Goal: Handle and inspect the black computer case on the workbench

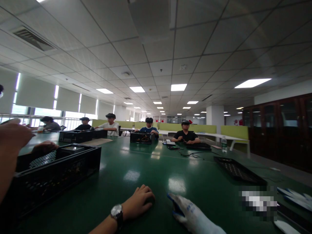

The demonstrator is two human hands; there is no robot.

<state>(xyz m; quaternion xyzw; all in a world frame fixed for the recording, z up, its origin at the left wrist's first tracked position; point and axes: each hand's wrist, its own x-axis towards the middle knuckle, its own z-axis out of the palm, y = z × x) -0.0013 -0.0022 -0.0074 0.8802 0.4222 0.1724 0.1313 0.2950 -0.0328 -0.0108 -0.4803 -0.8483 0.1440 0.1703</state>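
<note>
My left hand point(138, 200) is bare, with a watch point(116, 212) on the wrist. It rests on the green tabletop point(117, 175), fingers loosely bent, and no object shows in it. To its right, my right hand point(186, 209) wears a white work glove with a blue-coated palm. Its thumb and fingers stand apart with nothing visible between them. A gap of table lies between my two hands. Left of them is a black open computer case point(70, 172); another person's hands point(45, 146) are over it, apart from mine.
A black perforated panel point(240, 170) lies on the right, near white-and-blue gloves point(298, 198) and a pixelated patch. Farther off stand a water bottle point(224, 145), black cables point(191, 154) and a second computer case point(142, 137). Several people sit around the table.
</note>
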